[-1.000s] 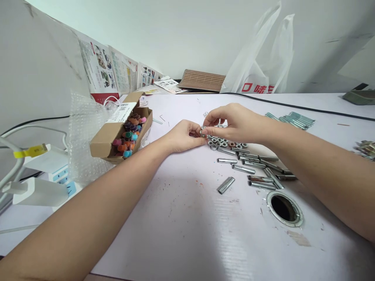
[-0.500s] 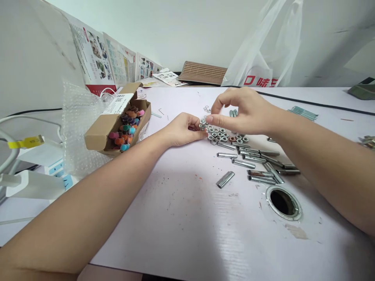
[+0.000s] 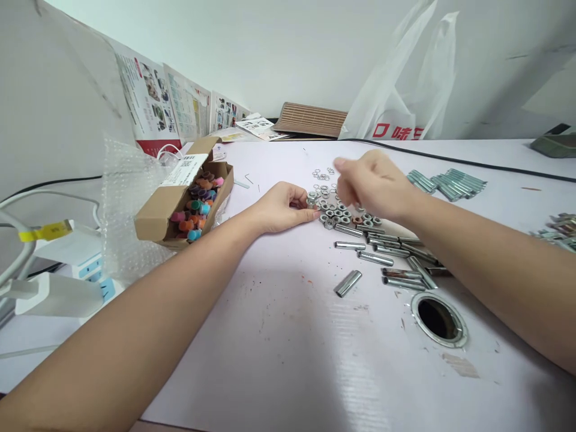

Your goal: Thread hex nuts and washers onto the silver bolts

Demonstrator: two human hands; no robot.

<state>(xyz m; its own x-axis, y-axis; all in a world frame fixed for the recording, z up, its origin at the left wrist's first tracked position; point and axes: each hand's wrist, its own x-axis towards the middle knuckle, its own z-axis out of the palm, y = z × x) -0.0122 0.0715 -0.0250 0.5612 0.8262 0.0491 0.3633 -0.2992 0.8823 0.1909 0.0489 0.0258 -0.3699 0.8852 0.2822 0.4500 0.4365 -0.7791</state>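
My left hand [image 3: 284,209] rests on the table with thumb and fingers closed around a small stack of metal nuts [image 3: 312,198]. Just right of it lie many loose hex nuts [image 3: 337,214], and thin washers [image 3: 323,174] are scattered behind. Above the right side of the nuts hovers my right hand [image 3: 375,185], turned downward and slightly blurred. Its fingertips are partly hidden, so whether they hold anything does not show. Steel tubes [image 3: 375,258] lie in a loose pile in front of the nuts.
An open cardboard box [image 3: 155,222] of colourful plugs stands left, beside bubble wrap [image 3: 130,204] and white chargers [image 3: 67,294]. Zinc-coloured rods [image 3: 459,183] lie at back right. A round hole with a metal rim [image 3: 462,336] opens in the table. A black cable [image 3: 450,157] crosses behind.
My right hand has left the stack at my left hand, moved right and turned downward over the nuts. My left hand keeps its grip; the view has shifted slightly.
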